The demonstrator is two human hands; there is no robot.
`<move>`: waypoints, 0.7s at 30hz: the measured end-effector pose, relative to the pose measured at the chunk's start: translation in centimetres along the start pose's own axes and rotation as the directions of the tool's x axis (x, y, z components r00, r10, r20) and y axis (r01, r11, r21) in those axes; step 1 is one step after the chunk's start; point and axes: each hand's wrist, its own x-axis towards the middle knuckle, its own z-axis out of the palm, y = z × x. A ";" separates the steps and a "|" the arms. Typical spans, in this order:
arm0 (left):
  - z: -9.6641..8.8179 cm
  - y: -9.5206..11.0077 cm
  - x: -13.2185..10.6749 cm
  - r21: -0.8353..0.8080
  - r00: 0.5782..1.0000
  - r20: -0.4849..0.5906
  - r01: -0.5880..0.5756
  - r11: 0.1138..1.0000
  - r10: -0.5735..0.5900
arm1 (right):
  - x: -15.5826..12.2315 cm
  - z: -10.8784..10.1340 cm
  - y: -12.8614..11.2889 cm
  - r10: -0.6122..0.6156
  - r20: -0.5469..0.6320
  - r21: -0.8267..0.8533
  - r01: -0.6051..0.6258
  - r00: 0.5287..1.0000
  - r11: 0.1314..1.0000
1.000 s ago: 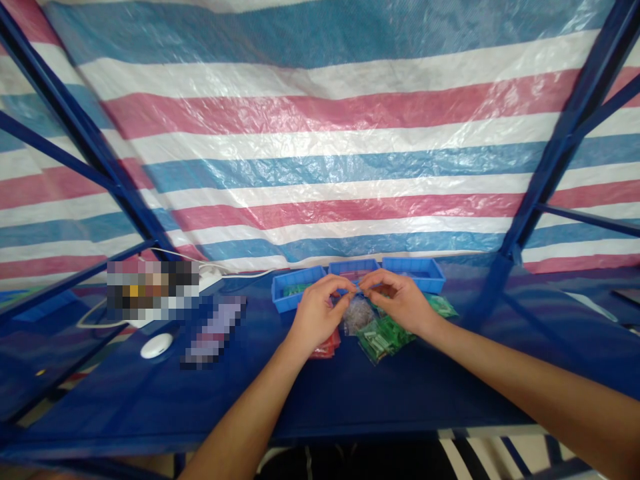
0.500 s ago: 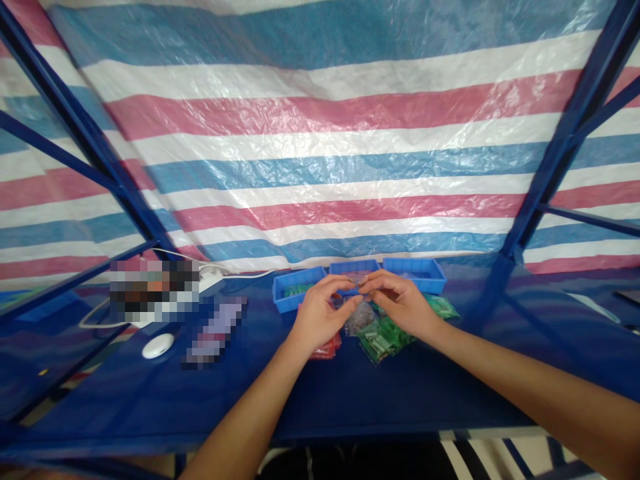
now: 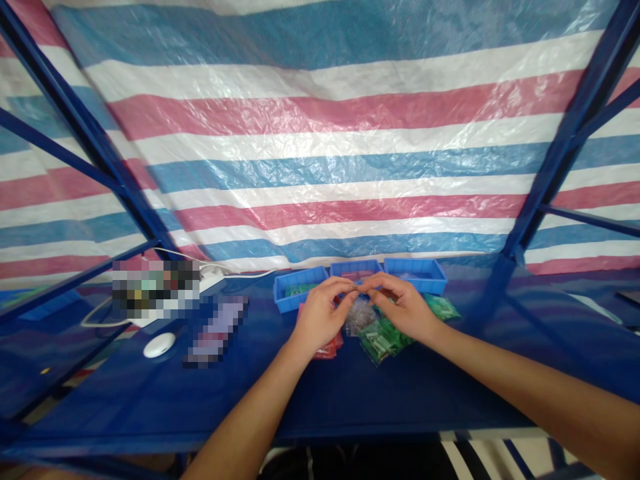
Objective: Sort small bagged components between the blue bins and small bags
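My left hand [image 3: 325,313] and my right hand [image 3: 404,303] meet above the table, fingertips pinched close together. Something small sits between them, too small to make out. Just below the fingers lies a clear plastic bag [image 3: 360,319] with greyish contents. Green packets [image 3: 383,341] are piled under and beside my right hand. Partly covered by my left hand is a stack of red packets [image 3: 330,348]. Behind the hands stand three blue bins: a left bin [image 3: 287,303] with green packets inside, a middle bin [image 3: 345,268] with something reddish, and a right bin [image 3: 440,283].
On the blue table [image 3: 400,407], a white round case [image 3: 159,345] lies at the left beside a blurred-out flat object [image 3: 217,332]. A white power strip [image 3: 210,283] with cables is farther back. Blue metal posts [image 3: 550,173] and a striped tarp [image 3: 320,153] close off the rear.
The fingertips have drawn closer together, and the reddish see-through film that showed between them is less visible. Both arms have stayed nearly in place.
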 end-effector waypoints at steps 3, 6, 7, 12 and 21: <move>0.0 -0.2 -0.1 0.002 1.000 0.008 0.011 1.000 -0.011 | 0.1 -0.4 -0.1 -0.115 -0.018 -0.123 0.112 0.993 0.986; -0.1 -0.2 -0.2 0.013 0.998 0.026 0.053 0.999 -0.053 | 0.2 -0.6 -0.2 -0.135 0.003 -0.106 0.135 0.991 0.985; -0.1 -0.2 -0.2 0.012 0.997 0.032 0.069 0.998 -0.069 | 0.2 -0.6 -0.1 -0.125 0.018 -0.068 0.126 0.992 0.990; 0.0 -0.2 -0.3 -0.093 0.987 0.023 0.161 0.983 -0.159 | 0.1 -0.5 0.2 -0.037 0.072 0.074 0.032 0.997 0.997; 0.1 0.2 -0.2 -0.151 0.990 0.004 0.142 0.978 -0.143 | 0.6 -0.7 0.7 0.125 0.080 0.178 -0.138 0.989 0.974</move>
